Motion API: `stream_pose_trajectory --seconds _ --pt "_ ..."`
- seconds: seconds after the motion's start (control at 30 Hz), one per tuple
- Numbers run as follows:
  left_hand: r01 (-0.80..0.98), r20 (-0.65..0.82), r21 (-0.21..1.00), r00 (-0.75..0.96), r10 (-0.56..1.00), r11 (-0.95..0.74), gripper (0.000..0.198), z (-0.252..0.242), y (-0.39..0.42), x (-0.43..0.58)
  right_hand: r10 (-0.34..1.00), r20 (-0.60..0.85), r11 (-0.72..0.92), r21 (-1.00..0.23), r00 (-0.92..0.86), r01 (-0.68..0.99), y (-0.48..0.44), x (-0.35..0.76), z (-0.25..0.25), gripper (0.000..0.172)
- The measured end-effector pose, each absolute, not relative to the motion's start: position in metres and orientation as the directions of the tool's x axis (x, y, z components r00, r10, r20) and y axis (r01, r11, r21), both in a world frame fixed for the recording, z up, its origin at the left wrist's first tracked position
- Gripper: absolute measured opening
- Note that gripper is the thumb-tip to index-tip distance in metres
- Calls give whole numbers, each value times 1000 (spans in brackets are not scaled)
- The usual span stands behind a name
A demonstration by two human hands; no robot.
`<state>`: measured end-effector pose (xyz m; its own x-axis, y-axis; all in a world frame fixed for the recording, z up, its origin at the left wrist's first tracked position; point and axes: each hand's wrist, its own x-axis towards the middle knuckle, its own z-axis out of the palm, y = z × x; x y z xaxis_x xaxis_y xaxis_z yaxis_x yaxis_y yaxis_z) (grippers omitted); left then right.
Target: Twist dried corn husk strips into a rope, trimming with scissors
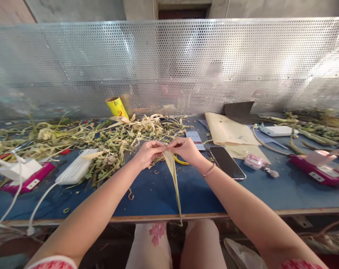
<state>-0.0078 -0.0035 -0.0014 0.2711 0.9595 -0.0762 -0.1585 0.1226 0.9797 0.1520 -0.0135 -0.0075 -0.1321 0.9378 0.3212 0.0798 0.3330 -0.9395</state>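
"What are the hands doing in the head view?"
"The left hand (151, 152) and right hand (184, 148) are close together, both pinching the top of a leaf strip (173, 178)."
"Hanging where?"
"Toward six o'clock, down to the near edge of the counter (147, 203)."
"Around them?"
"Leaf pile (110, 160) at nine, yellow tube (117, 107) at ten, dark phone (227, 163) past three."

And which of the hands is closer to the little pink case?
Right. The right hand is left of the pink case, with the black phone between them; the left hand is farther left. Both are at the long leaf.
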Motion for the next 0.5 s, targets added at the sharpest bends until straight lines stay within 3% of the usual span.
stream_pose_trajectory --seconds 0.2,0.5 --pt "-112 -56 990 255 965 87 25 -1 -3 -8 937 305 326 -939 -172 112 -11 151 -11 15" --pt "18 171 983 257 951 -182 19 -6 -1 -10 930 323 359 -902 -176 240 -15 150 -6 11"
